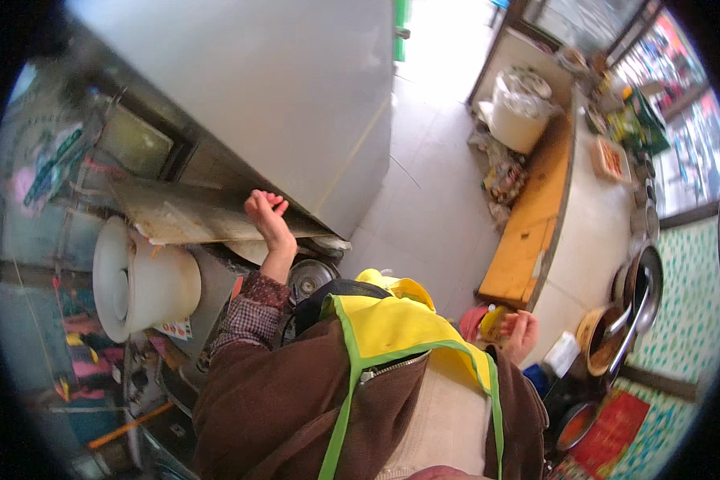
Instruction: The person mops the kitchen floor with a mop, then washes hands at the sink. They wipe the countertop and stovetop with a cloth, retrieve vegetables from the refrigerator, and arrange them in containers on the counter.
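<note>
My left hand (pixel 270 219) is raised with its fingers loosely curled and nothing visible in them. It is in front of a worn, stained board (pixel 186 216), near the lower edge of a large pale panel (pixel 264 90). My right hand (pixel 520 336) is low by the near end of the counter, beside its orange wooden side (pixel 525 240). Its fingers are bent and blurred; whether they hold anything is unclear. A red and yellow item (pixel 480 323) lies just left of that hand. I wear a yellow apron (pixel 396 330) with green edging over a brown jacket.
A white plastic bucket (pixel 161 279) stands at left, near a metal lid (pixel 312 279). On the right, the counter (pixel 600 228) bears a tray of food (pixel 611 159), a wok (pixel 651 288) and a wooden tub (pixel 597 339). A bagged white bin (pixel 519 117) stands beyond the tiled floor (pixel 420 198).
</note>
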The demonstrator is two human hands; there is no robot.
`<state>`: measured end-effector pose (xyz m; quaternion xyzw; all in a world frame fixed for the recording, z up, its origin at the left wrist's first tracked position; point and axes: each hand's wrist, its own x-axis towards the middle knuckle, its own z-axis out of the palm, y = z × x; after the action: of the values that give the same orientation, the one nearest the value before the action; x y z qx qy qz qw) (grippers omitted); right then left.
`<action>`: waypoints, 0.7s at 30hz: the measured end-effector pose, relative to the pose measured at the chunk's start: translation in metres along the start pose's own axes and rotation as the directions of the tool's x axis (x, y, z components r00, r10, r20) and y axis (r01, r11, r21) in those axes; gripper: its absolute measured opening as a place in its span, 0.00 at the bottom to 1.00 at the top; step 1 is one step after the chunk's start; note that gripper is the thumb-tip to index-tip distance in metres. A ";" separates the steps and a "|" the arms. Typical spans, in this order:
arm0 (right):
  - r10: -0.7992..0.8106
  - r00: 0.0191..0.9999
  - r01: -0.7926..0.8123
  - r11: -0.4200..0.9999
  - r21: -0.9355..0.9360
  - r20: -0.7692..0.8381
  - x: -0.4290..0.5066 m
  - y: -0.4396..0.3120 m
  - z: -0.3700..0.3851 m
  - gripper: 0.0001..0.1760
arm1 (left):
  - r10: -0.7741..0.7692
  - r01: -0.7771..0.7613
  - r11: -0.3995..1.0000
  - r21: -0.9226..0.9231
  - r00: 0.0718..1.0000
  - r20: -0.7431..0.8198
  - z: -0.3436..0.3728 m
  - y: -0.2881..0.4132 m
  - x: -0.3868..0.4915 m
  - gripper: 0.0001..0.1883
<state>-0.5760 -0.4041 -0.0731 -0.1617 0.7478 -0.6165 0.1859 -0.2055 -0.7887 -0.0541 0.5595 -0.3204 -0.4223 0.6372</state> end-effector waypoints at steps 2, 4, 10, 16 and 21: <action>-0.011 0.984 0.006 1.000 0.024 0.178 0.022 -0.022 0.055 0.09 | 0.167 -0.168 0.986 -0.004 0.982 0.090 -0.019 0.014 0.011 0.28; -0.002 0.931 -0.035 0.995 0.096 0.364 0.041 -0.041 0.110 0.06 | 0.148 -0.138 0.988 -0.066 0.971 0.188 -0.020 0.020 0.016 0.28; -0.180 0.754 0.155 0.983 0.095 0.631 0.068 -0.082 0.212 0.04 | 0.031 -0.016 0.993 -0.120 0.992 0.126 -0.008 0.016 0.020 0.33; -0.108 0.653 0.054 0.994 0.096 0.750 0.090 -0.100 0.250 0.06 | 0.150 -0.140 0.983 -0.117 0.985 0.087 -0.007 0.006 0.031 0.18; -0.158 0.544 0.047 0.986 0.158 0.824 0.123 -0.108 0.274 0.10 | 0.088 -0.097 0.995 0.024 0.962 0.260 -0.007 0.000 -0.014 0.18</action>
<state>-0.5518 -0.7186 -0.0237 -0.4669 0.5220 -0.5183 0.4908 -0.2055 -0.7732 -0.0544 0.4956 -0.4340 -0.4554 0.5989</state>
